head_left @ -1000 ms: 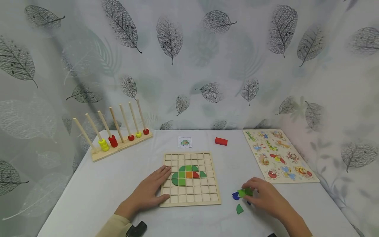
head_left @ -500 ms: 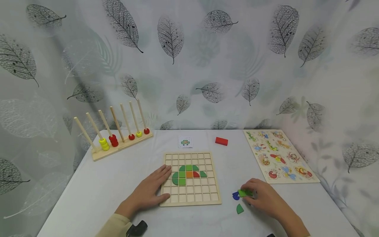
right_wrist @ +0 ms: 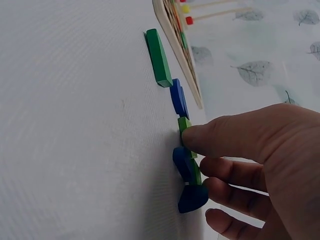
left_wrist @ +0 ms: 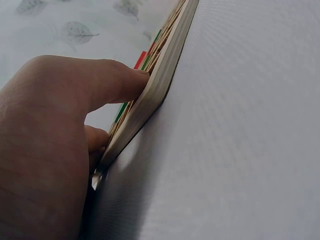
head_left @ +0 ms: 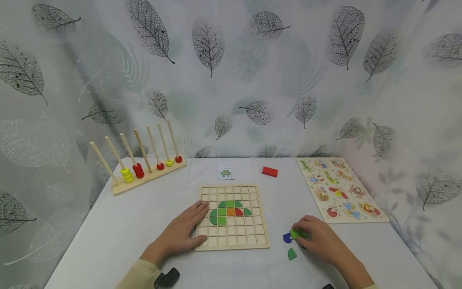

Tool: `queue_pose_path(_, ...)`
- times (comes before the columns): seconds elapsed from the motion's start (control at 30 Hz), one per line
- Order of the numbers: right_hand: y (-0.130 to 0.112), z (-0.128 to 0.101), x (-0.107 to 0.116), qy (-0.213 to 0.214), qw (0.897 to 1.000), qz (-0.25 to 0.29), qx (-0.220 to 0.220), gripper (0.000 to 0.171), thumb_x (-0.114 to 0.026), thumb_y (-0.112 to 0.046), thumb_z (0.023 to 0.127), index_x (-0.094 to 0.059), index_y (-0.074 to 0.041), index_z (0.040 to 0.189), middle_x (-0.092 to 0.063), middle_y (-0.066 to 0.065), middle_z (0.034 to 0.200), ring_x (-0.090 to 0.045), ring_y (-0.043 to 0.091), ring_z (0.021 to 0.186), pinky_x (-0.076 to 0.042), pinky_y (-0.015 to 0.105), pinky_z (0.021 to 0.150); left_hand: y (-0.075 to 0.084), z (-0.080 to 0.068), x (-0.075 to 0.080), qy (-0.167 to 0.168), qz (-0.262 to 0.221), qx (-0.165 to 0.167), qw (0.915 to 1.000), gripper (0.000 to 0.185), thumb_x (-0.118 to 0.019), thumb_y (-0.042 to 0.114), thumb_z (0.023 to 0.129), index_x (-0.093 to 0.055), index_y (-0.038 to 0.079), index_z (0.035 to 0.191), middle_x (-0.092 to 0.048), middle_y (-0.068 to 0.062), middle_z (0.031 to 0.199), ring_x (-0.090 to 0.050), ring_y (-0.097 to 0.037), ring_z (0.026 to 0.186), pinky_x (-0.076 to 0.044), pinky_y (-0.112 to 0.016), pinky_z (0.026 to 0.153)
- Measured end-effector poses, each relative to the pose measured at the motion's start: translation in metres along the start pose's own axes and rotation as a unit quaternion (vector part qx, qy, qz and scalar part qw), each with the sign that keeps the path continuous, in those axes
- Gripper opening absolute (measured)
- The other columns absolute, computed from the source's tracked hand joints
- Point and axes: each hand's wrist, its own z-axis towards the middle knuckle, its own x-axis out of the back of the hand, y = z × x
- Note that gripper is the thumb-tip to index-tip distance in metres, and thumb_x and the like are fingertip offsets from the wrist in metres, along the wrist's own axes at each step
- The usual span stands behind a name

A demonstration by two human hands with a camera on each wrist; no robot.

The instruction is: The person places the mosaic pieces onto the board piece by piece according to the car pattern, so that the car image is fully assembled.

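A wooden grid board (head_left: 234, 242) lies in the middle of the table, with green, orange and red pieces (head_left: 229, 212) set in its cells. My left hand (head_left: 202, 222) rests flat on its left side, fingers straight on the grid and thumb against the front edge; in the left wrist view the thumb (left_wrist: 107, 82) presses the board's rim (left_wrist: 162, 82). To the board's right, my right hand (head_left: 301, 231) pinches a small green piece (head_left: 295, 234) lying on the table. In the right wrist view the thumb sits on that green piece (right_wrist: 184, 125), with fingers curled beside it.
A blue piece (head_left: 287, 239) and a green quarter-round piece (head_left: 291, 254) lie by my right hand. A red block (head_left: 269, 171) and a small pattern card (head_left: 225, 173) sit behind the board. A peg rack with rings (head_left: 144, 176) stands back left, an animal puzzle (head_left: 339, 190) right.
My right hand has crept slightly left over the green piece. The left hand and the board have not moved.
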Motion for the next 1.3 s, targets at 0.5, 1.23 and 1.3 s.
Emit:
queue_pose_path(0.5, 0.002, 0.002, 0.001, 0.0, 1.0, -0.013, 0.017, 0.023, -0.094, -0.016, 0.084, -0.081, -0.026, 0.099, -0.07, -0.007, 0.112, -0.066, 0.02, 0.111, -0.059, 0.048, 0.1, 0.003, 0.001, 0.002, -0.003, -0.003, 0.007, 1.0, 0.089, -0.063, 0.059, 0.1, -0.039, 0.008, 0.169, -0.031, -0.001, 0.177, -0.021, -0.025, 0.164, -0.032, -0.055, 0.126)
queue_pose_path(1.23, -0.004, 0.017, 0.016, 0.11, 0.989, -0.037, 0.091, 0.028, -0.095, -0.015, 0.084, -0.083, -0.023, 0.109, -0.07, -0.012, 0.107, -0.067, 0.013, 0.105, -0.062, 0.043, 0.09, 0.003, 0.001, 0.002, -0.005, -0.006, 0.009, 0.9999, 0.088, -0.063, 0.059, 0.1, -0.04, 0.008, 0.168, -0.031, -0.002, 0.177, -0.021, -0.025, 0.164, -0.032, -0.056, 0.126)
queue_pose_path(1.3, -0.007, 0.021, 0.017, 0.118, 0.987, -0.039, 0.101, 0.028, -0.095, -0.015, 0.084, -0.083, -0.022, 0.109, -0.07, -0.012, 0.106, -0.066, 0.013, 0.104, -0.062, 0.042, 0.089, 0.003, 0.001, 0.002, -0.003, -0.005, 0.008, 0.9999, 0.088, -0.063, 0.059, 0.1, -0.04, 0.008, 0.168, -0.032, -0.002, 0.177, -0.022, -0.025, 0.164, -0.033, -0.056, 0.126)
